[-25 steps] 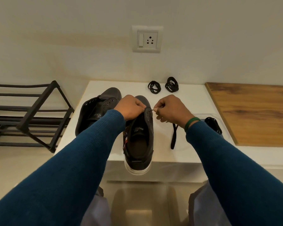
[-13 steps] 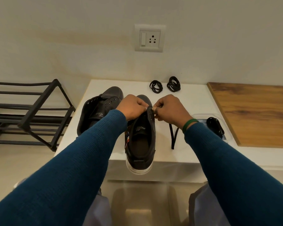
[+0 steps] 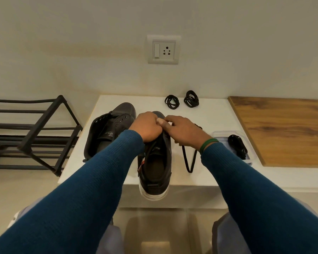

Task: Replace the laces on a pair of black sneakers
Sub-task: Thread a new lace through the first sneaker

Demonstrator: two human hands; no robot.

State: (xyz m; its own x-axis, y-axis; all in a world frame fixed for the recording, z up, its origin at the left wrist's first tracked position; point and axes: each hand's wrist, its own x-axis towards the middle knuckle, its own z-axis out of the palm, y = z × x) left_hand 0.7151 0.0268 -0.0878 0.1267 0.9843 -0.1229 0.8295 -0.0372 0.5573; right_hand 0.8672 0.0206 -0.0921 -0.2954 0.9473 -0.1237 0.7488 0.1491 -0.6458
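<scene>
Okay, 2 black sneakers are on the white table [image 3: 209, 114]. The held sneaker [image 3: 155, 171] sits at the table's 6 o'clock, toe pointing to 12. Its white-soled heel overhangs the near edge. The second sneaker [image 3: 106, 132] lies just beside it at 9 o'clock, tipped over with its opening toward the camera.

Both hands meet over the held sneaker's eyelet area, touching each other. The left hand [image 3: 148, 126] has its fingers curled tight, gripping the upper near the toe end. The right hand [image 3: 185, 131] has its fingers curled narrow and its thumb against the left hand. It holds 1 loose lace [image 3: 188, 160], which trails out from under the palm. That lace lies in a thin loop on the table at 3 o'clock of the held sneaker. The exact pinch point is hidden. There is 1 green band [image 3: 207, 144] on the right wrist.

There are 4 laces in all. Besides the loose one, 2 are coiled at the table's 12 o'clock: the left coil [image 3: 171, 101] and the right coil [image 3: 191, 99], near each other but apart. The bundled lace [image 3: 238, 146] lies in the 1 clear tray [image 3: 217, 134] at 3 o'clock.

Also in view are 1 wooden board [image 3: 283, 129] past the tray at 3 o'clock and 1 black shoe rack [image 3: 35, 132] off the table at 9 o'clock. There is 1 wall socket [image 3: 163, 49] on the wall at 12 o'clock.
</scene>
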